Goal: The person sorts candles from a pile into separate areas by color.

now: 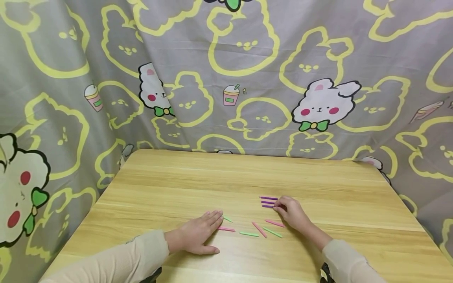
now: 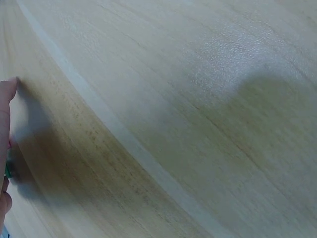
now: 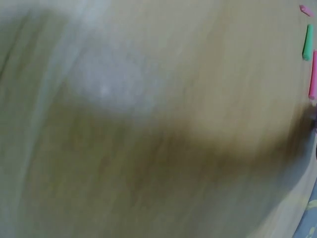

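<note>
Three thin purple sticks (image 1: 268,202) lie side by side, near the middle of the wooden table (image 1: 198,177) in the head view. At their right ends my right hand (image 1: 293,212) pinches the nearest one between thumb and fingertips. My left hand (image 1: 199,232) rests palm down with its fingers straight, touching or partly covering a green stick (image 1: 228,219) and a pink stick (image 1: 226,229). The left wrist view has only part of the left hand (image 2: 4,114) at its edge. Hardly any of the right hand shows in the right wrist view.
Between the hands lie another green stick (image 1: 249,234), a slanted pink stick (image 1: 259,229), a further green stick (image 1: 272,232) and a pink stick (image 1: 274,223). A grey patterned curtain (image 1: 219,118) hangs behind the table's far edge and along its sides.
</note>
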`<state>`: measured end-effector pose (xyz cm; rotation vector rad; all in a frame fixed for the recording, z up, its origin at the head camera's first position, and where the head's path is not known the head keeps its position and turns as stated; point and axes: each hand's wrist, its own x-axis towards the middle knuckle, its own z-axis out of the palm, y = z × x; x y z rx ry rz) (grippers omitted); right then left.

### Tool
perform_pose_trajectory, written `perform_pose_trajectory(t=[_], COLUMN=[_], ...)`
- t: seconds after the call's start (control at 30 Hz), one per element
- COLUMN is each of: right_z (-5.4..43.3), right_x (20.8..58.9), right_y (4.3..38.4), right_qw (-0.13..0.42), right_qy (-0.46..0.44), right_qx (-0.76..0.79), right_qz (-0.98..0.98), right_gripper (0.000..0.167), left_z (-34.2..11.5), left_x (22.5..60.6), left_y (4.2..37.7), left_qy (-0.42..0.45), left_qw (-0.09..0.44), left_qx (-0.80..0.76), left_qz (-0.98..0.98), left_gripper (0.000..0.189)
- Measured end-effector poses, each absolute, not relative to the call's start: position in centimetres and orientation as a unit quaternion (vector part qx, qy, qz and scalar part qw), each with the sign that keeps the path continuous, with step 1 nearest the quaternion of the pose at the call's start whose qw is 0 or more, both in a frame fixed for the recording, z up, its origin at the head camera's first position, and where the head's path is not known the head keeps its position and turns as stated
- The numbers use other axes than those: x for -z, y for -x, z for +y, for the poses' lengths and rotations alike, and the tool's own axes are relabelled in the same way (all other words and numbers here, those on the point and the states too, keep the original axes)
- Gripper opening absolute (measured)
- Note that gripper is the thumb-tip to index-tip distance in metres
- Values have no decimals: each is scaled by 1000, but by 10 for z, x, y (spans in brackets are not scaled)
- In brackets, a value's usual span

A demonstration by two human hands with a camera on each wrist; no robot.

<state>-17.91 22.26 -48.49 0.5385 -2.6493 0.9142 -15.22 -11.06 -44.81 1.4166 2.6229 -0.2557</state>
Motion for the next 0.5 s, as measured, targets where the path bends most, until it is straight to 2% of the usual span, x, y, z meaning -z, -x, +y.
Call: perform_pose_trajectory(t=[0.5], right_z=[224], right_x=[486], right_y=[180], right_qw=[142], right_qy=[-204], right_qx=[-299], right_qz=[-921], right_gripper=[10], left_z=[-111], left_x=[447], left_y=[151], left_qy=[-471], left_qw=[74], left_qx=[83], left_qz=[875], left_gripper=[83])
